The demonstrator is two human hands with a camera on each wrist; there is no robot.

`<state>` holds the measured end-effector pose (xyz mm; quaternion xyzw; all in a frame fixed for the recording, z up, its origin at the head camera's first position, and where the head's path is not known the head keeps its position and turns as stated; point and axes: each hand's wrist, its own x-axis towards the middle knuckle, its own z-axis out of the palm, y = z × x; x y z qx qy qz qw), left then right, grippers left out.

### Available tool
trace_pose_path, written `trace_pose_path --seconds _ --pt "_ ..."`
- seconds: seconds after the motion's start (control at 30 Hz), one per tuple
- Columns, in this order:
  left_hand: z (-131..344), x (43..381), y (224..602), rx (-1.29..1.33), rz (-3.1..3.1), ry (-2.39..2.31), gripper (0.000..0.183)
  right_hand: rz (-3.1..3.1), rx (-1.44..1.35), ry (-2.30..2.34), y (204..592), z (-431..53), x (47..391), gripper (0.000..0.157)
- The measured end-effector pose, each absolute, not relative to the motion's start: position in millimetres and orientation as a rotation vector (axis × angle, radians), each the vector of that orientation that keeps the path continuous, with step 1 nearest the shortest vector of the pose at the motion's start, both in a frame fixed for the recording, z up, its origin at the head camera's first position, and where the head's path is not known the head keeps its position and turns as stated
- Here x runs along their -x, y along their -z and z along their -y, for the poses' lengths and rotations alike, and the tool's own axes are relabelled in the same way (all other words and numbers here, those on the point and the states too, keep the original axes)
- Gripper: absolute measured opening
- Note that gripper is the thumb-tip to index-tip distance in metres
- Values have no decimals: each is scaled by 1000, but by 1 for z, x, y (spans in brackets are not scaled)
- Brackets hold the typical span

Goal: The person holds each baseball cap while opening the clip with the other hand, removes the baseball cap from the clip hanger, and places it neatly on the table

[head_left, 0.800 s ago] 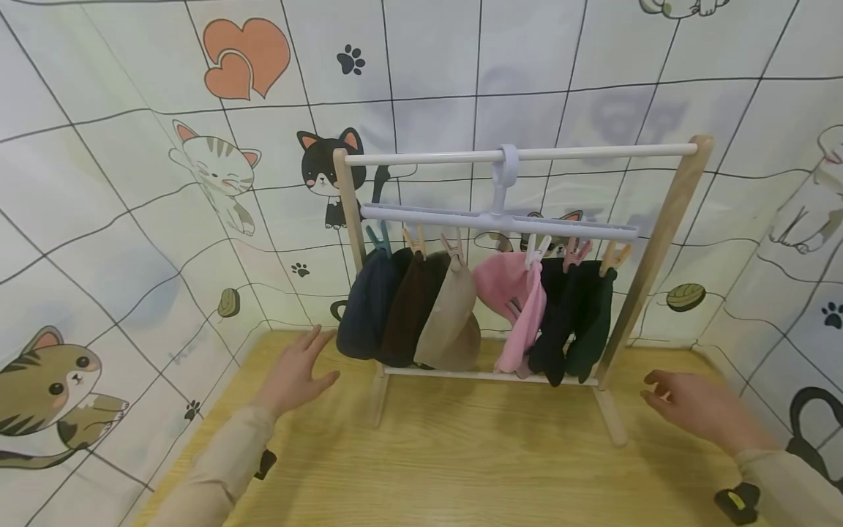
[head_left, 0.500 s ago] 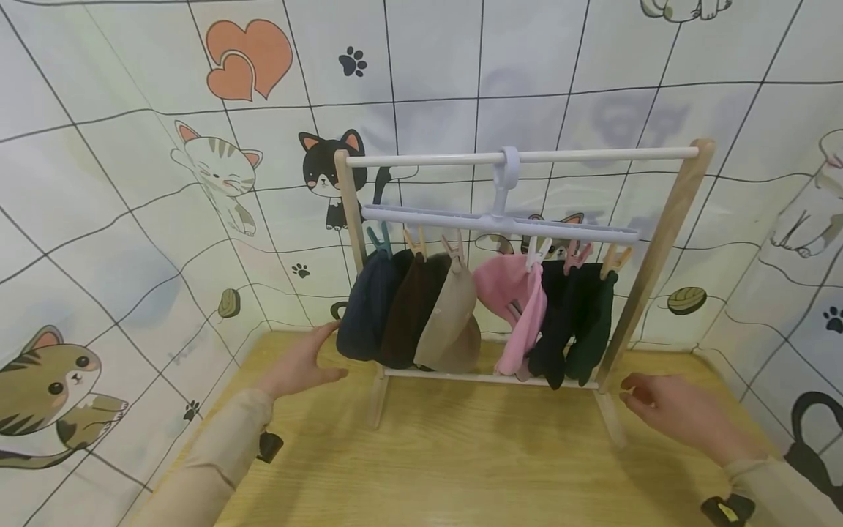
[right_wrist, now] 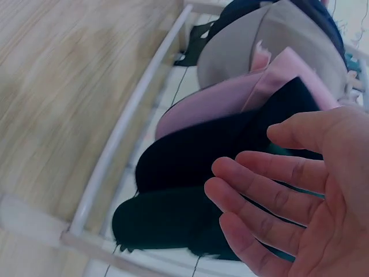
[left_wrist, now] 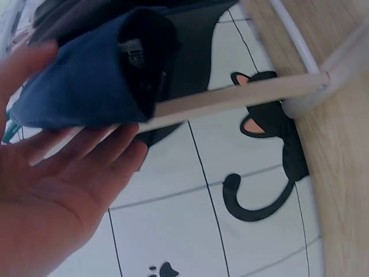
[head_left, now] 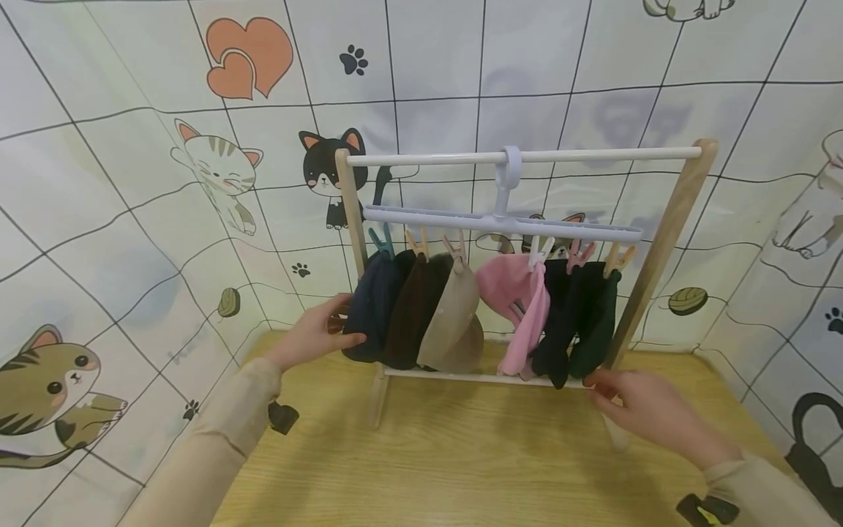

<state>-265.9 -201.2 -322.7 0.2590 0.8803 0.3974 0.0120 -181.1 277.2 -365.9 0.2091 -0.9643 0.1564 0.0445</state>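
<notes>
Several caps hang by coloured clips from a pale lilac hanger [head_left: 448, 218]. At the left end is a navy cap [head_left: 370, 311], then a dark brown cap [head_left: 405, 322] and a beige cap [head_left: 451, 322]. A pink cap [head_left: 535, 315], a black cap [head_left: 556, 329] and a dark green cap [head_left: 595, 329] hang on the right. My left hand [head_left: 309, 338] is at the navy cap's outer side, fingers extended along it, thumb in front. My right hand [head_left: 655, 411] is by the dark green cap's lower end, fingers loosely bent; in the right wrist view nothing is in its palm [right_wrist: 334, 213].
The hanger hooks over the white top bar [head_left: 606, 154] of a small rack with wooden side posts [head_left: 672, 219]. A lower white bar [head_left: 487, 378] joins its feet. It stands on a wood-grain tabletop [head_left: 428, 454], with cat-print sheeting [head_left: 435, 58] behind and at both sides.
Both hands have moved inward. The left has come up to the navy cap, and the right has gone leftward to the dark green cap. Rack and hanger have hardly shifted.
</notes>
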Motion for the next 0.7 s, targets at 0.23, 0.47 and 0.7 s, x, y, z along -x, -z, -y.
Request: trace_pose_path --seconds 0.23,0.47,0.7 --pt "186 270 317 -782 -2806 -1258 49 2878 -750 -510 351 -255 182 11" --pt "181 271 325 -798 -2918 -1223 30 2806 -833 -570 331 -227 189 7" --pt "176 269 332 -901 -2983 -1119 26 2739 -894 -546 304 -192 196 12"
